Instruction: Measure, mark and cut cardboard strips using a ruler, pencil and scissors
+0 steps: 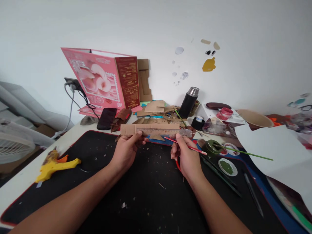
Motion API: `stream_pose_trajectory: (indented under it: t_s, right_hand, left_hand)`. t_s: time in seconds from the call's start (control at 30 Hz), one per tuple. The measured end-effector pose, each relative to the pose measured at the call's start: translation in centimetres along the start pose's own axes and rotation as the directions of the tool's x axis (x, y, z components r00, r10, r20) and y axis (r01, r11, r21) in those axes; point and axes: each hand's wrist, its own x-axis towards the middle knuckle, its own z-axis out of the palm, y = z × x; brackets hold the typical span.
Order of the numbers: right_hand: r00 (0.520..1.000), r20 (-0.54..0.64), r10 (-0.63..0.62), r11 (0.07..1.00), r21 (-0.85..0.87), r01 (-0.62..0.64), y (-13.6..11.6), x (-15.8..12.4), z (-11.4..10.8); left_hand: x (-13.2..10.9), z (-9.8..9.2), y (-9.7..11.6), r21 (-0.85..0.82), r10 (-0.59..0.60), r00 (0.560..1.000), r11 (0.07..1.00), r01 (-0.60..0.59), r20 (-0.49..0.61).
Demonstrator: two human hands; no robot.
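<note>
Forearms (83, 193) cross a black mat (151, 195) toward a cardboard strip (127, 129) running left to right just ahead, ruler (158, 132) along it, left hand (125, 150) pinching both leftward, right hand (187, 154) closed on a slanted pencil (198, 150) by its right end.

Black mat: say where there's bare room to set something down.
Mostly bare, scraps aside: between the left forearm and right forearm; between the left forearm and glue gun. Crowded: beyond the right forearm, with jar, paint lid and dark tools.
</note>
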Motion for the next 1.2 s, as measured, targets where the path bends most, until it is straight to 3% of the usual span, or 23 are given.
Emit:
stream_pose_trajectory:
  t_s: [0.4,1.2]
  right_hand:
    - [1.000,0.003,-0.011,0.999,-0.036,0.011,0.10,-0.02,-0.09]
    - [1.000,0.005,0.000,0.998,-0.063,0.000,0.08,0.05,-0.24]
  left_hand:
    - [-0.07,-0.02,-0.11,0.023,0.010,0.998,1.000,-0.011,0.055]
    - [-0.20,0.18,0.02,0.017,-0.009,0.999,1.000,0.008,0.044]
